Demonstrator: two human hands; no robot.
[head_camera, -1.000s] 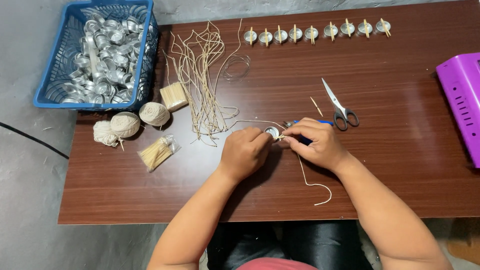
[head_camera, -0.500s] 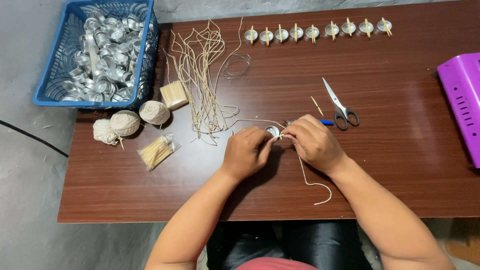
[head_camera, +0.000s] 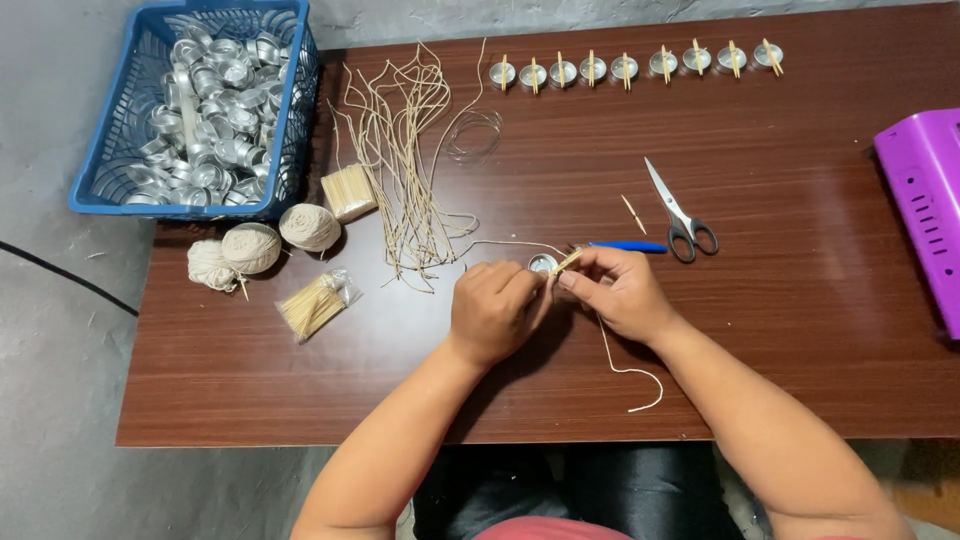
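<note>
From the head camera, your left hand and right hand meet just in front of the scissors. Your left fingers curl round a small metal candle cup; your right fingertips pinch a short wooden stick lying across its rim. A length of wick string trails from your hands toward the near table edge. Left of the scissors lies the bundle of cut wicks; farther left stand the twine balls and the blue basket of empty cups. Behind the scissors runs a row of finished cups.
</note>
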